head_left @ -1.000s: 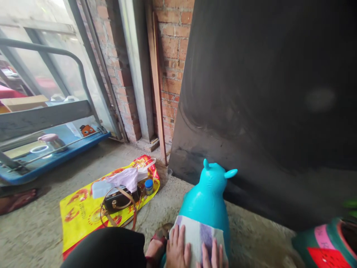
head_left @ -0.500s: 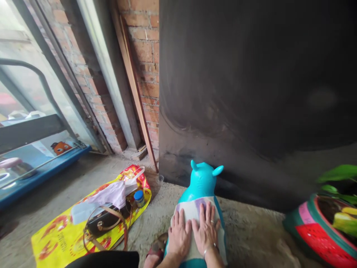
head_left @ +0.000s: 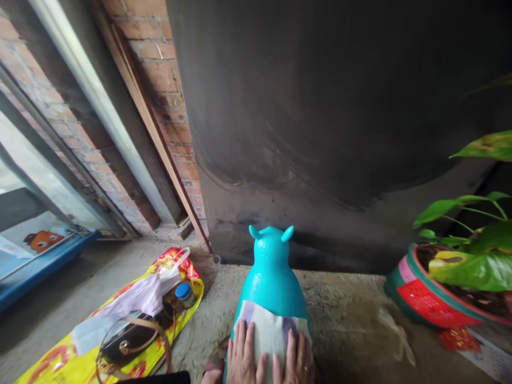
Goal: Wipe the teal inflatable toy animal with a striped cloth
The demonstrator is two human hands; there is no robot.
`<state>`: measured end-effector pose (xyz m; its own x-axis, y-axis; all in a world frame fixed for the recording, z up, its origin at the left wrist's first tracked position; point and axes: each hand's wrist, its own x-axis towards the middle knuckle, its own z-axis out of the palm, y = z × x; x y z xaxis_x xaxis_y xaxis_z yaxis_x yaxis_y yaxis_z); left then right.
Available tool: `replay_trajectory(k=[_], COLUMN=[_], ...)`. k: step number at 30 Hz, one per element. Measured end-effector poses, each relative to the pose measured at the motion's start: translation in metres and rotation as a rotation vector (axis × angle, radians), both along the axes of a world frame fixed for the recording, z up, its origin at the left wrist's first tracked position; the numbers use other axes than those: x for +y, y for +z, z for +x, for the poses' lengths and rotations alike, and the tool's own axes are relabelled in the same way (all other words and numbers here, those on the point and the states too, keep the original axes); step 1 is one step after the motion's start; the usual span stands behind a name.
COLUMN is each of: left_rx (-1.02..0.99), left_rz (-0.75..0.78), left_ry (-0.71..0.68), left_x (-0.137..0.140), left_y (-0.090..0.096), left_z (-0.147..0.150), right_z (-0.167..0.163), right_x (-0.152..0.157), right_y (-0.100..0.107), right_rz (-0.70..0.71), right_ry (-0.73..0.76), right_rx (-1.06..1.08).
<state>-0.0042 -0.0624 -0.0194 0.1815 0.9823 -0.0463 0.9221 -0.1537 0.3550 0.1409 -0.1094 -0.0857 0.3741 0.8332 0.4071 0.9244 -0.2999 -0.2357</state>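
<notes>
A turquoise inflatable animal toy (head_left: pixel 272 277) with two small ears stands on the floor, its head toward the dark panel. Over its back lies a white cloth (head_left: pixel 269 330) with purple patches. My left hand (head_left: pixel 245 354) rests flat on the cloth's left side, fingers stretched forward. On the right side my right hand (head_left: pixel 295 360) also lies flat, a ring on one finger. Both palms press the cloth against the toy, and the wrists are cut off by the bottom edge.
At left, a yellow bag (head_left: pixel 52 354) on the floor bears a handbag (head_left: pixel 128 341), a pale cloth (head_left: pixel 138 296) and a blue-lidded jar (head_left: pixel 184 294). A potted plant (head_left: pixel 420 298) stands at right. The dark panel (head_left: pixel 320 133) rises ahead; a blue rack (head_left: pixel 80 245) is far left.
Both hands and the cloth have slid back toward me along the toy, baring more of its turquoise front. The view has turned right, showing more of the potted plant.
</notes>
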Motion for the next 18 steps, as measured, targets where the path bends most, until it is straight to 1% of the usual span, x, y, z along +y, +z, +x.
replay_trajectory(k=[3, 6, 8, 9, 11, 13, 16, 18], left_rx=[0.013, 0.02, 0.031, 0.038, 0.05, 0.057, 0.06, 0.052], left_rz=[0.057, 0.097, 0.125, 0.143, 0.178, 0.209, 0.274, 0.33], left_ry=[0.06, 0.105, 0.131, 0.146, 0.172, 0.18, 0.183, 0.196], left_x=[0.021, 0.046, 0.064, 0.073, 0.089, 0.102, 0.114, 0.117], left_y=[0.015, 0.026, 0.029, 0.028, 0.025, 0.02, 0.01, 0.005], left_z=[0.021, 0.046, 0.06, 0.066, 0.076, 0.084, 0.093, 0.095], right_z=[0.013, 0.031, 0.044, 0.051, 0.063, 0.074, 0.084, 0.087], right_x=[0.037, 0.082, 0.11, 0.124, 0.146, 0.162, 0.176, 0.177], right_y=[0.032, 0.067, 0.083, 0.087, 0.089, 0.084, 0.071, 0.063], right_rz=[-0.114, -0.27, -0.348, -0.363, -0.341, -0.271, -0.152, -0.095], right_ry=[0.033, 0.067, 0.131, 0.168, 0.233, 0.295, 0.381, 0.391], right_rx=[0.087, 0.219, 0.304, 0.336, 0.382, 0.414, 0.466, 0.496])
